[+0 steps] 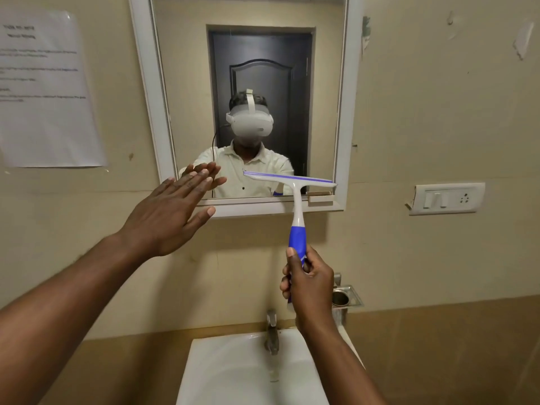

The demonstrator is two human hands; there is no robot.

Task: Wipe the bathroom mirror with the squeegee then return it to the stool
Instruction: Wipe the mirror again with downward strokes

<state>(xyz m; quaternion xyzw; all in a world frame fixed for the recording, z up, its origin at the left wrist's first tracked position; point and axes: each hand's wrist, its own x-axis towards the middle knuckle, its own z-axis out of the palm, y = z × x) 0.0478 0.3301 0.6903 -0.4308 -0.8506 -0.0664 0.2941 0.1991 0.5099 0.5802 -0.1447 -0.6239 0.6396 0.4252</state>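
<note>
The printed notice [43, 89] taped to the wall is too blurred to read.

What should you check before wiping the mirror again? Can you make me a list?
1. Right hand grips the squeegee handle firmly: ok.
2. Blade lies flat on the mirror glass: cannot tell.
3. Blade sits near the mirror's bottom edge, so lift it higher first: not ok.
4. Left hand is out of the blade's path: ok.
5. Stool ready for the return: cannot tell, out of view.
</note>
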